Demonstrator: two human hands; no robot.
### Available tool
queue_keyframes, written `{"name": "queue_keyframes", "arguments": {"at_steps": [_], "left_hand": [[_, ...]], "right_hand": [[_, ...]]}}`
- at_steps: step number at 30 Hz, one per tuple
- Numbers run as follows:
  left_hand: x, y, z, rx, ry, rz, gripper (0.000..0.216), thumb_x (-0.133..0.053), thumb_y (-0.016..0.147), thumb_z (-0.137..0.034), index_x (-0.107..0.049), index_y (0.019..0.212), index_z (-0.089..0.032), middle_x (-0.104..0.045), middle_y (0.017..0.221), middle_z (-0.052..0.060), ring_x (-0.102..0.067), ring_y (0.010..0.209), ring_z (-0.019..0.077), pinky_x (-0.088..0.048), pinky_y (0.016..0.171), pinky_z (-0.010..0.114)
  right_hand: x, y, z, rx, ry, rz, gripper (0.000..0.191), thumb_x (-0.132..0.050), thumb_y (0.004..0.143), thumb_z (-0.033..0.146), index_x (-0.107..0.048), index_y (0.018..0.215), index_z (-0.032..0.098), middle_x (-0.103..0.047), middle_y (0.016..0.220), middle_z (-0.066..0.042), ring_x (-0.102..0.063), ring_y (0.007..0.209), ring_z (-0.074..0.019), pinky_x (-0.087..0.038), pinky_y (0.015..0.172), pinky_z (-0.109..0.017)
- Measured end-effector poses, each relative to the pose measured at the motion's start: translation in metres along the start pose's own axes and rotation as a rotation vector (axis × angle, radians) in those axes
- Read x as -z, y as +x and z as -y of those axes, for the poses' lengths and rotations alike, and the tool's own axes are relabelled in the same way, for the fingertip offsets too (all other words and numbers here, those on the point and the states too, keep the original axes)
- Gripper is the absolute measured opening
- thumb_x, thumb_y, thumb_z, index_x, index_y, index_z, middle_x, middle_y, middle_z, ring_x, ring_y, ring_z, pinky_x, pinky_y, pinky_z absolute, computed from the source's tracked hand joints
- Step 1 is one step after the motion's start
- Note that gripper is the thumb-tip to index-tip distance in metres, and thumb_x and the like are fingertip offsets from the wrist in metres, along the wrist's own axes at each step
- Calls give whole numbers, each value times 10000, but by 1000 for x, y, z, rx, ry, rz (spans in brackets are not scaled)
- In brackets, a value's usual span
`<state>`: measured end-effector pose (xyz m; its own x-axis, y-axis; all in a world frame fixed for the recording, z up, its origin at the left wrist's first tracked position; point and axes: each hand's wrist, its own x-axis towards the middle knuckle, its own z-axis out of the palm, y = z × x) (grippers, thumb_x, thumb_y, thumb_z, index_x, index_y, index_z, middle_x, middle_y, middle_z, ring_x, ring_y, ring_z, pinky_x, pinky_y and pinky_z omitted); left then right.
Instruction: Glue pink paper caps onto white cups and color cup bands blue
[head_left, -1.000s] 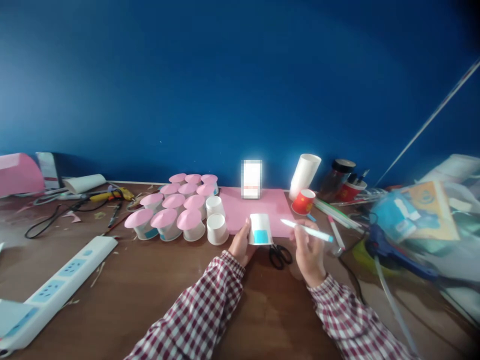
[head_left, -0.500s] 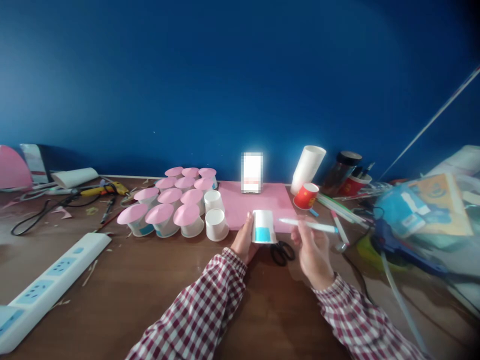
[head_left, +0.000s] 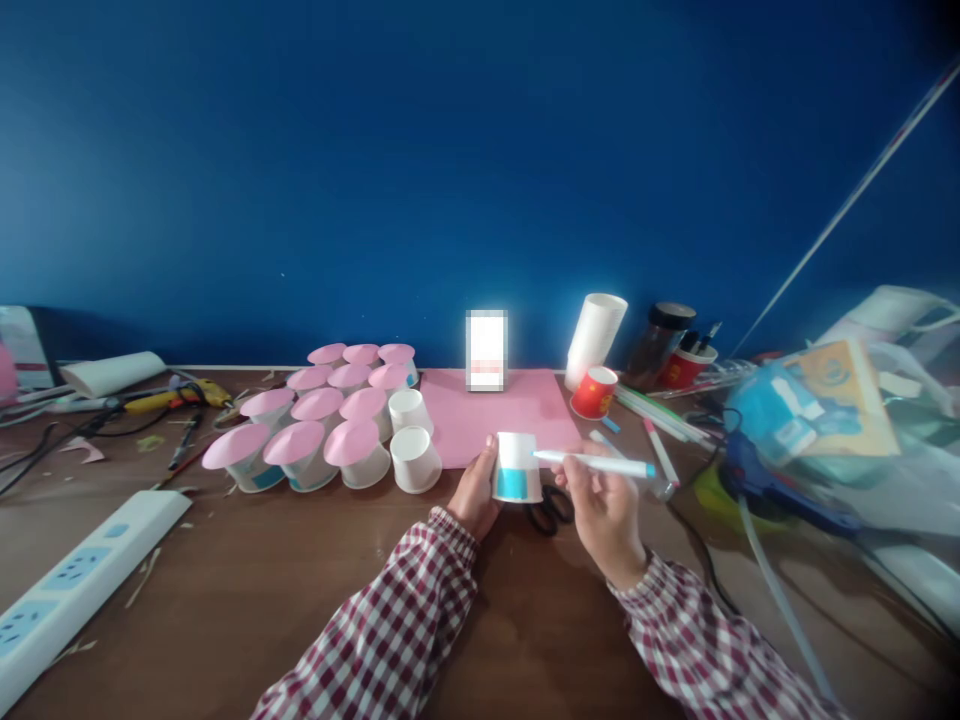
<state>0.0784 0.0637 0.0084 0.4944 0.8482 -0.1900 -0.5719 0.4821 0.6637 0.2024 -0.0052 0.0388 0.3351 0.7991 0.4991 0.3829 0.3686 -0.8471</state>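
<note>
Left fingers: left hand [head_left: 475, 490] wraps the upturned paper cup [head_left: 517, 467] above the table [head_left: 225, 590].
Right fingers: right hand [head_left: 604, 505] pinches a marker [head_left: 596, 463], tip touching the cup's side.
Behind: pink sheet [head_left: 502, 415].

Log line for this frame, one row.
left hand: holds inverted white cup | right hand: holds marker, tip at cup | scissors: on table

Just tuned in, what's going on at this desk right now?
A person in checked sleeves holds an upside-down white paper cup with a blue patch in the left hand. The right hand holds a marker, its tip at the cup's side. Scissors lie on the table between the hands, and pink-topped cups stand in rows to the left beside a pink sheet.
</note>
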Motion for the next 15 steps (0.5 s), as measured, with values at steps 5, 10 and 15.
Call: {"name": "queue_keyframes", "arguments": {"at_steps": [5,10,15], "left_hand": [[-2,-1,1,-34,38,13,486,-481,824,-495,-602,1000,-58,-668,891,146,-624,865,236,-476,826,362],[-3,-3,1,-54,56,69,498,-478,829,-488,-597,1051,-59,-663,951,152,-616,904,243,-465,848,370],[-2,-3,1,-56,39,55,500,-485,821,-495,-605,1043,-63,-670,942,145,-621,899,245,-469,845,370]], "right_hand": [[1,0,2,14,-29,21,172,-497,868,326,-579,881,176,-604,754,-39,-598,669,-141,-517,611,-252],[0,1,1,11,-46,11,189,-499,865,348,-580,889,179,-610,757,-44,-608,678,-149,-525,611,-253],[0,1,0,4,-35,10,200,-501,863,360,-578,902,180,-620,775,-55,-613,700,-164,-540,630,-280]]}}
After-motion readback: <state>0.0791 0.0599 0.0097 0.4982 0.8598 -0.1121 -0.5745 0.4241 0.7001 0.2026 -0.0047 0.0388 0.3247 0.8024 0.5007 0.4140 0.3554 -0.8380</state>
